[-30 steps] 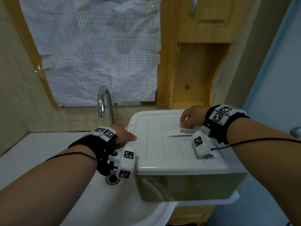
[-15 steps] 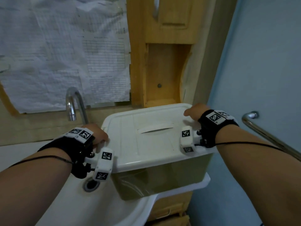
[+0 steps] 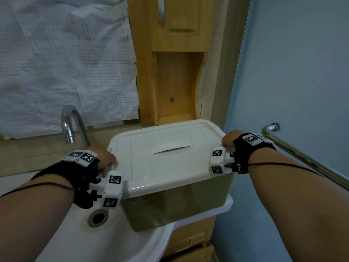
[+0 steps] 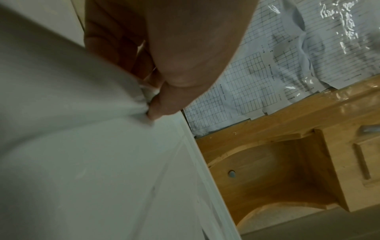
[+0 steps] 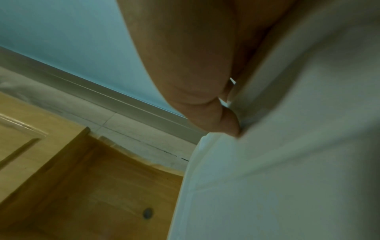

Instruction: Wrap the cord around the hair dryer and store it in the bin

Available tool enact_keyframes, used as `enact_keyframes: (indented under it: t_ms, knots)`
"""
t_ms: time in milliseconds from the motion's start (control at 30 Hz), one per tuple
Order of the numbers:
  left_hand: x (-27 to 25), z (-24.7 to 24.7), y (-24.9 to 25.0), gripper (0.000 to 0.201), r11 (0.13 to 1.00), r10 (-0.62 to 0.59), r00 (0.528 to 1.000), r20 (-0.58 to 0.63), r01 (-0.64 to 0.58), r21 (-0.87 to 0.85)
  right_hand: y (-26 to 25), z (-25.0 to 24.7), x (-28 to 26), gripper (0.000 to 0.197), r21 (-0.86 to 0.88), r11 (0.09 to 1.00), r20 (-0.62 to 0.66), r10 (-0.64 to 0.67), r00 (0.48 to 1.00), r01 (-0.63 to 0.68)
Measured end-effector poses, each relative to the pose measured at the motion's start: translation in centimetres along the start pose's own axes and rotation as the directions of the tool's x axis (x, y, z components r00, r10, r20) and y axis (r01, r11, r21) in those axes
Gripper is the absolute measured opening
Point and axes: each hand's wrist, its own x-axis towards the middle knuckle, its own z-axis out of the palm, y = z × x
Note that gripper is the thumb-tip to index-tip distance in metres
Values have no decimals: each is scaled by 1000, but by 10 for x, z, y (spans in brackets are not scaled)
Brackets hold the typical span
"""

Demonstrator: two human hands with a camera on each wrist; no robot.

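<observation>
Right hand (image 3: 227, 140) has slid off the lid's (image 3: 170, 159) centre; both hands grip its side edges

White-lidded bin (image 3: 170, 201), closed, on sink edge

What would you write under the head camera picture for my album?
Left hand and right hand grip opposite edges of the white lid on the bin beside the sink.
</observation>
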Motion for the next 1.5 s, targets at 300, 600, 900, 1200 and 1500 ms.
enact_keyframes:
  t_ms: [300,600,900,1200,1500]
  knots:
    - [4,2,-1,29,1000,16,1000,10,-16,-19,34,15,107,78,-247,968,16,56,998,-50]
    - [8,2,-5,33,1000,2,1000,-7,-2,-10,26,12,61,90,-411,912,10,0,1000,4]
    - [8,3,-6,39,997,13,1000,-3,-13,-77,20,16,70,66,-205,974,-52,91,994,-100]
    - [10,5,-8,37,993,24,1000,-2,-24,-119,8,9,-7,80,42,999,-44,31,999,-29]
    - [18,2,-13,36,986,75,996,-55,-82,-143,-6,-2,-31,38,-24,996,-121,-83,989,81]
